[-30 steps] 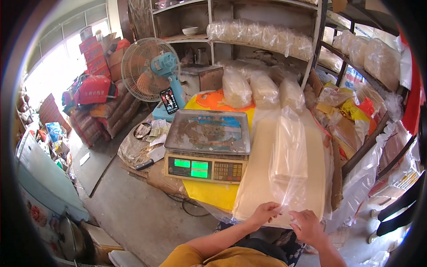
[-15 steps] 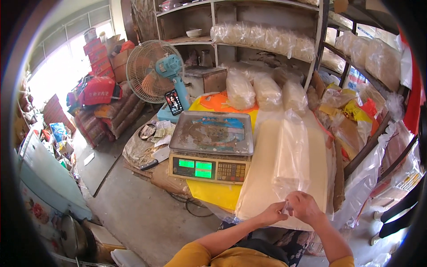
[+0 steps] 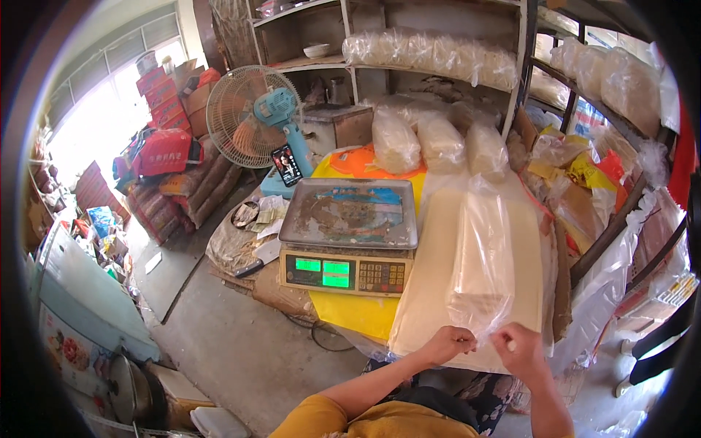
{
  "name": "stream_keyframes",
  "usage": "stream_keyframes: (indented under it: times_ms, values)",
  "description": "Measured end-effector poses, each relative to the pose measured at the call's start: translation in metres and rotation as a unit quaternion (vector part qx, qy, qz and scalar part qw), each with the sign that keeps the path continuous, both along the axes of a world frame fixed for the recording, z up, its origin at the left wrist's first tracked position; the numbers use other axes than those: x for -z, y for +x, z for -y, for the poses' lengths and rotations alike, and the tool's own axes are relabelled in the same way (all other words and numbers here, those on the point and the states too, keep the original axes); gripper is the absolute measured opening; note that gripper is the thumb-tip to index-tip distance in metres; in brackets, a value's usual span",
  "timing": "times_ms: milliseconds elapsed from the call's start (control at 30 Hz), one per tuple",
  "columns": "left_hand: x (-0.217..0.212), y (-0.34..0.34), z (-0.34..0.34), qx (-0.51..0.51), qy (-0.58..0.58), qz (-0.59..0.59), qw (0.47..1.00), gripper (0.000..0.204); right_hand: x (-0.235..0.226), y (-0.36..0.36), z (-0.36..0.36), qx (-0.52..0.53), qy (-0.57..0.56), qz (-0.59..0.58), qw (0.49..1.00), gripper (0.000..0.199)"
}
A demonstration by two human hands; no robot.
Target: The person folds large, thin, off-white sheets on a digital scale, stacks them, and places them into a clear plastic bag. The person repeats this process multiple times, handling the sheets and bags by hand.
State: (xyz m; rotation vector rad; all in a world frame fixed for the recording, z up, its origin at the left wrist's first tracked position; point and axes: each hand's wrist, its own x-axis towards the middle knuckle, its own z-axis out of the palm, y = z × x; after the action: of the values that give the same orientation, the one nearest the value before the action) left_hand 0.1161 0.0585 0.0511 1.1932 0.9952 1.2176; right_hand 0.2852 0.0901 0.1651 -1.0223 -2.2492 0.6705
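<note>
A clear plastic bag (image 3: 482, 252) lies lengthwise on cream-coloured sheets, with a long pale block of flat sheets inside it. Its loose mouth points toward me. My left hand (image 3: 447, 346) is closed, pinching the left corner of that mouth between thumb and fingers. Opposite it, my right hand (image 3: 520, 350) is closed with curled fingers on the bag's right corner. A small gap separates the two hands. Left of the bag stands a weighing scale (image 3: 347, 233) with a worn metal pan and lit green displays.
Filled plastic bags (image 3: 442, 146) stand behind the bag, and more line the shelves (image 3: 431, 58). A knife (image 3: 259, 261), a phone (image 3: 286, 164) and a fan (image 3: 255, 117) are left of the scale. At the far right, another person's dark-clothed legs (image 3: 657, 350) show.
My hands have drawn apart from touching each other, stretching the bag's mouth sideways between them. The right hand has moved slightly right, the left slightly left. The view has shifted a little.
</note>
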Motion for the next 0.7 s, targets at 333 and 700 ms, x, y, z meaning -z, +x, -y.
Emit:
stream_keyframes:
  times_ms: [333,700]
  values:
    - [-0.020,0.003,0.017,-0.017,0.193,-0.071,0.978,0.011,0.023,0.019,0.010,-0.098,-0.098,0.133,0.981,0.025]
    - [-0.036,-0.069,0.006,-0.237,0.276,-0.400,0.842,0.002,0.025,0.062,-0.030,0.012,-0.067,0.014,0.998,0.014]
